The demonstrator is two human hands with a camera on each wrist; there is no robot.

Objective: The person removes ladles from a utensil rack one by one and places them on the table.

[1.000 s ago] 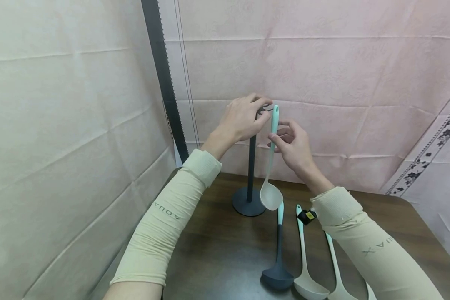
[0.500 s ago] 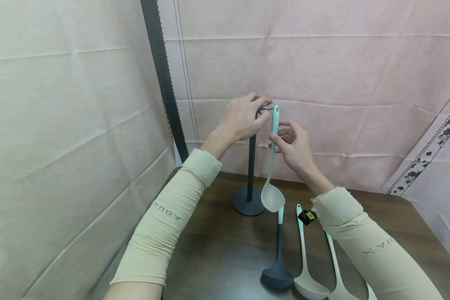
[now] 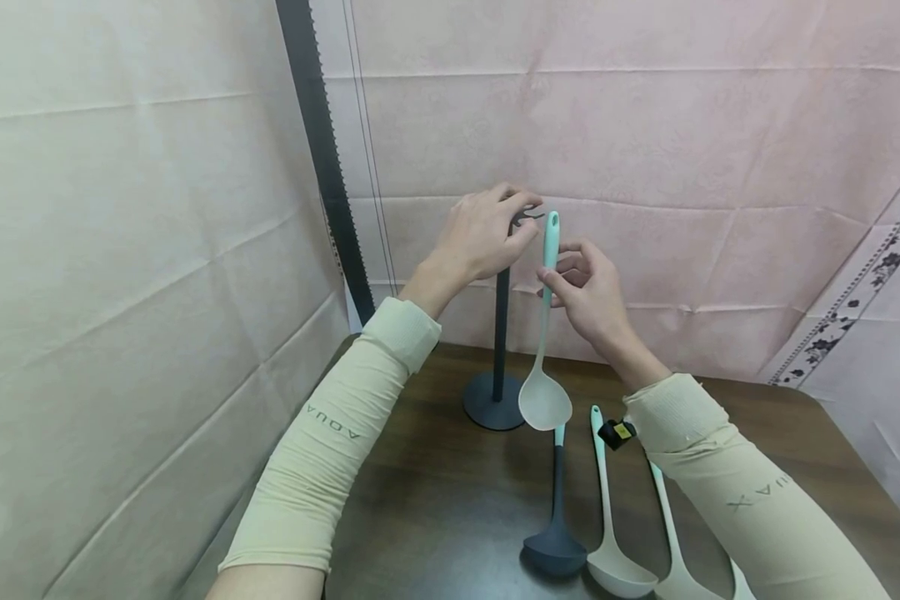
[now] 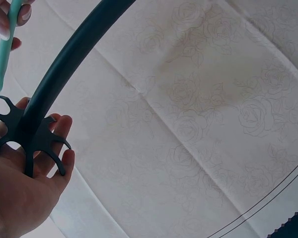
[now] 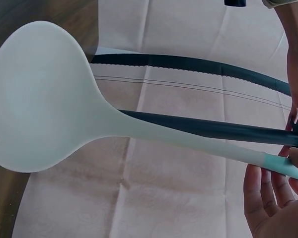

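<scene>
My right hand (image 3: 588,292) pinches the mint-green handle of a pale ladle (image 3: 545,400) between thumb and fingers. The ladle hangs upright, bowl down, with the hole in its handle end just right of the hooks. Cupped over the top of a dark utensil stand (image 3: 501,333) is my left hand (image 3: 483,233), its fingers curled around the hook ring. The left wrist view shows that ring's curved hooks (image 4: 32,144) against the palm, with the mint handle tip (image 4: 0,82) close by but apart. In the right wrist view the ladle's bowl (image 5: 42,99) looks large and near.
On the brown table (image 3: 420,500) lie a dark ladle (image 3: 557,546), a pale ladle (image 3: 618,567) and further pale utensils (image 3: 678,575), partly under the right forearm. Pinkish cloth (image 3: 645,125) hangs behind the table, and pale cloth (image 3: 120,292) hangs at the left.
The held ladle's bowl has swung slightly down and turned more toward the head camera. Both hands stay in nearly the same places.
</scene>
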